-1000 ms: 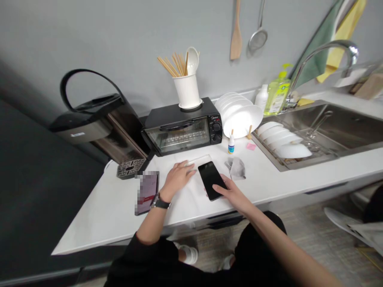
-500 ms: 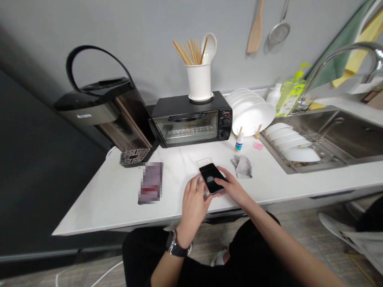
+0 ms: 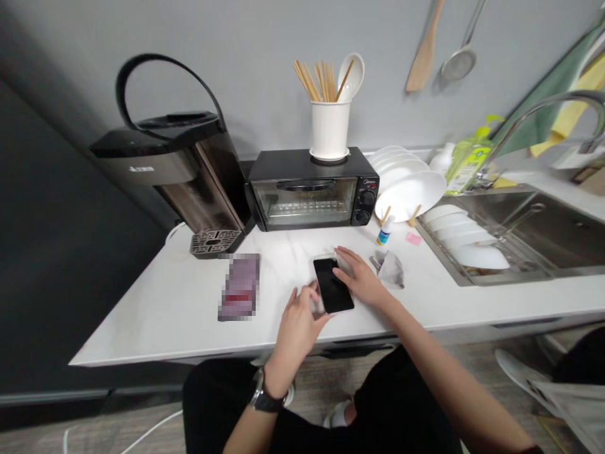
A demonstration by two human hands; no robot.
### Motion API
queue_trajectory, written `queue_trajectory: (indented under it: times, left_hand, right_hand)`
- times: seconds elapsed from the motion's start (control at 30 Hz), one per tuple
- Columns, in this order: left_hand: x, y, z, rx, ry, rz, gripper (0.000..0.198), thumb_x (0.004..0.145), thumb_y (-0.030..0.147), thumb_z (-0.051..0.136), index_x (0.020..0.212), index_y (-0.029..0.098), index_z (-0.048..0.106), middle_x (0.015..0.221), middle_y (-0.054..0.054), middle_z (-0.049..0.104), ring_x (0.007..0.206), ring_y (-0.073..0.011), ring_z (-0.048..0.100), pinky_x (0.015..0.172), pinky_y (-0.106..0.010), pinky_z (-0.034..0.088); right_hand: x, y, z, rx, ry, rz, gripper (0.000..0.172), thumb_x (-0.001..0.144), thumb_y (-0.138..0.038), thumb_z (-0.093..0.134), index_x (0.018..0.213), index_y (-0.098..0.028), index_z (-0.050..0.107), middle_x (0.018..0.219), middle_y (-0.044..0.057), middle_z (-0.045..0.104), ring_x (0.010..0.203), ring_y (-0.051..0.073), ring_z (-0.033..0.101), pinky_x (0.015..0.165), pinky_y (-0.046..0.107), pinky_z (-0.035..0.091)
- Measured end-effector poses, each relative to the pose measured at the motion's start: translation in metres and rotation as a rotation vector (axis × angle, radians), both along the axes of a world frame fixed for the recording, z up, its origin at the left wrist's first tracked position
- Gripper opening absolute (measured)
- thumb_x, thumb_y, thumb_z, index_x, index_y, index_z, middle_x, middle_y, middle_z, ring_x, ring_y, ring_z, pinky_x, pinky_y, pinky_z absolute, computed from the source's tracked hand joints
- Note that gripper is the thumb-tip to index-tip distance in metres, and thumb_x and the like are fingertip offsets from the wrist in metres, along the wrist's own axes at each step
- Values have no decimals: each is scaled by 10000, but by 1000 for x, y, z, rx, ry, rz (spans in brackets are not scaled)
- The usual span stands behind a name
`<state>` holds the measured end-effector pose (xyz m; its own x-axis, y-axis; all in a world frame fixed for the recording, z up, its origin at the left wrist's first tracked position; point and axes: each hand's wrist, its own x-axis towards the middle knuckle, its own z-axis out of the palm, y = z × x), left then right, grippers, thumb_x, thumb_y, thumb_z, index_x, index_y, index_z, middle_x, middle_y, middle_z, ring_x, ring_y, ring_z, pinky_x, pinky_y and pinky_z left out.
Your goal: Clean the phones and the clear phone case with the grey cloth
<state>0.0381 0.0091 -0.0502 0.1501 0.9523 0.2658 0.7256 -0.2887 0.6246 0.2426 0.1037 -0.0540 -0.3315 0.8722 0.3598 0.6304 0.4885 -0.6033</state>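
A smartphone (image 3: 334,290) with a dark screen lies face up on the white counter, lined up with a clear phone case (image 3: 325,256) whose pale rim shows around it. My left hand (image 3: 300,321) grips the lower left side and bottom corner of the case, thumb at the bottom edge and fingers bent along the side. My right hand (image 3: 360,277) is on the upper right edge, with its thumb over the screen and its fingers reaching along the top corner. Right of that hand lies a crumpled grey-white wrapper (image 3: 391,270).
At the left sits a pixelated purple flat item (image 3: 240,287), before a tall drink dispenser (image 3: 203,183). A toaster oven (image 3: 307,202) stands behind the phone. A small spray bottle (image 3: 385,231), a pink slip (image 3: 413,239), racked plates (image 3: 411,192) and a sink (image 3: 534,252) are to the right.
The phone, earlier tilted in my right hand over the case, has come down flat into line with it. My right hand has shifted up to its upper right edge. The view has shifted slightly.
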Motion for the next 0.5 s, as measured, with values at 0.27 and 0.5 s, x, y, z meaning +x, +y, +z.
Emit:
queue_trajectory:
  times: [0.27,0.5]
  left_hand:
    - [-5,-5,5,60,215,-40,753,829,454,847,1492,300,526,1575,-143,511,1401,-365,568,1167,-568,483]
    - [-36,13,20,69,349,-274,716,858,478,808,1509,305,565,1592,-130,527,1440,-317,549,1195,-498,475]
  right_hand:
    - [-8,17,-1,-11,12,55,415,953,-233,638,1360,-156,669,1294,144,705,1196,286,610,1116,493,453]
    - [0,16,-3,-55,38,53,310,977,-213,608,1247,-217,761,1155,93,756,1083,254,661,1034,442,493]
